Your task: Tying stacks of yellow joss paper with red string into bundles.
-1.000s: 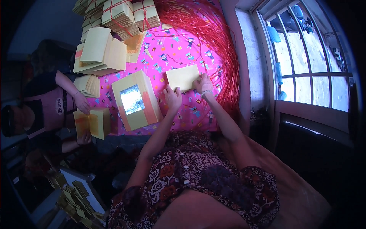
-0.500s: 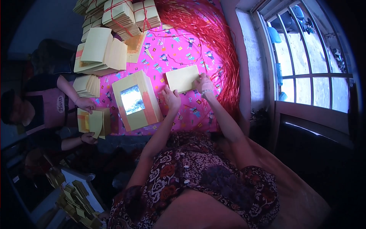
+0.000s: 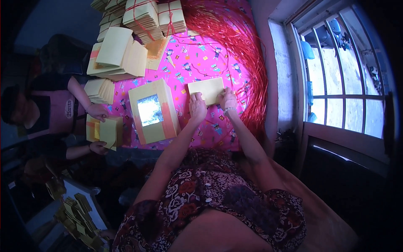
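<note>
A small stack of pale yellow paper sheets (image 3: 207,86) lies on the pink printed table cover in front of me. My left hand (image 3: 197,107) holds its near left edge, fingers closed over the top. At the right edge, my right hand (image 3: 228,101) grips the stack with bent fingers, a beaded bracelet on the wrist. To the left of my hands rests a thick stack of larger paper (image 3: 156,136) with an orange band and a silver foil square on top.
Red plastic strands (image 3: 252,80) curve along the table's right side. Bundles tied with red string (image 3: 141,19) and a loose thick stack (image 3: 126,63) are at the far left. A co-worker (image 3: 50,107) handles yellow paper (image 3: 110,132) at left. A barred window (image 3: 342,75) is at right.
My left hand has come from beside the stack's left edge to over its near left corner. My right hand has slid slightly toward me along the right edge. The view has shifted a little.
</note>
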`<state>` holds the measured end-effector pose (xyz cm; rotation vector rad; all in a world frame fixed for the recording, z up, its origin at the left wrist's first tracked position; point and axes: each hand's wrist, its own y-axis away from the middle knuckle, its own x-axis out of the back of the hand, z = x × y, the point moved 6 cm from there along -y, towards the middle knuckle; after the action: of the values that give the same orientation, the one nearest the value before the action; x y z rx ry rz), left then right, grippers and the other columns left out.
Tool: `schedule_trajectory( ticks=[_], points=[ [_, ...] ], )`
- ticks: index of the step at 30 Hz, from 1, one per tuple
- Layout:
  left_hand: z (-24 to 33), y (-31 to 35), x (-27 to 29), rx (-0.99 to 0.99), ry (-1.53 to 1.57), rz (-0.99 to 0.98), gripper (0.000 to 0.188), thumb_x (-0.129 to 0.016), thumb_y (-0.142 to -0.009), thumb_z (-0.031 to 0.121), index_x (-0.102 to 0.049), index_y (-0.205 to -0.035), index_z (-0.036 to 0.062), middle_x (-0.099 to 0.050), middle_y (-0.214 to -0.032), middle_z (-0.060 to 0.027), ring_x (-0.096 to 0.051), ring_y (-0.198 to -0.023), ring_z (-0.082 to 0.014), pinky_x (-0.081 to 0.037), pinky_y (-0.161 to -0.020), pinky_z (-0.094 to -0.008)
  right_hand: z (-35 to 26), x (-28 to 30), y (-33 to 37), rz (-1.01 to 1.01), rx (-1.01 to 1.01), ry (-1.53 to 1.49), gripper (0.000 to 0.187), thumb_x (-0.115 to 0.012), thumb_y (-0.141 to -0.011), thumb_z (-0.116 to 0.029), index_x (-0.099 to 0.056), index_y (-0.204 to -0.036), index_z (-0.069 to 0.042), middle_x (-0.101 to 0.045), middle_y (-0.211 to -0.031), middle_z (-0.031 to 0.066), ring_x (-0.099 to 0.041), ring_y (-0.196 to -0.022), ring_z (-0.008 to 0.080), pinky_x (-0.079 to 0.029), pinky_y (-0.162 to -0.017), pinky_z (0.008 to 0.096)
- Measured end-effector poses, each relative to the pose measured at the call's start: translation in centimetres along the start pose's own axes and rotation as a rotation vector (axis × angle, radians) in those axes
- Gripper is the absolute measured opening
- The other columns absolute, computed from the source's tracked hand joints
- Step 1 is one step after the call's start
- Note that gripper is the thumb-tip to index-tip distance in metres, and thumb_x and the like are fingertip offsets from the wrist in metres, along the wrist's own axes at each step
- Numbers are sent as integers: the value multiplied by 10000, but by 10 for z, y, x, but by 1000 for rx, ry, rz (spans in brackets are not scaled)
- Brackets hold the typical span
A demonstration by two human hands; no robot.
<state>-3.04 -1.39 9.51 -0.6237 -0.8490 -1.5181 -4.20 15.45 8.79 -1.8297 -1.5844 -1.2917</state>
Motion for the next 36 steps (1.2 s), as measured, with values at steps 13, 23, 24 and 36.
schedule_trajectory(
  ticks=[13,23,24,36],
  points=[
    [40,35,79,-277,214,42,489,-630,-784,118,-421,-1212,6,-466,-1093,-212,-517,-1027,-362,-458,-841,-428,-22,57,9,245,182,-37,483,-648,-823,-267,-482,-1144,53,-557,-989,274,-552,-933,410,-440,-813,478],
    [-43,91,248,-355,144,-79,449,-745,-740,198,-554,-1124,66,-541,-1032,-97,-557,-948,-240,-458,-836,-348,-170,76,128,-120,887,-224,349,-705,-782,-201,-563,-1069,-61,-578,-989,121,-560,-952,296,-472,-823,388],
    [-47,96,252,-406,11,-82,485,-769,-711,210,-553,-1122,71,-527,-1053,-101,-536,-1001,-262,-445,-873,-372,-180,68,143,-184,951,-203,371,-714,-773,-193,-558,-1082,-60,-574,-1012,114,-553,-986,300,-468,-844,387],
    [-77,100,236,-468,-76,-80,675,-853,-544,336,-540,-1101,117,-476,-1081,-84,-442,-1047,-313,-400,-902,-418,-195,11,170,-283,1085,74,228,-702,-747,-254,-604,-873,-90,-569,-954,47,-550,-918,240,-477,-774,372]
  ],
)
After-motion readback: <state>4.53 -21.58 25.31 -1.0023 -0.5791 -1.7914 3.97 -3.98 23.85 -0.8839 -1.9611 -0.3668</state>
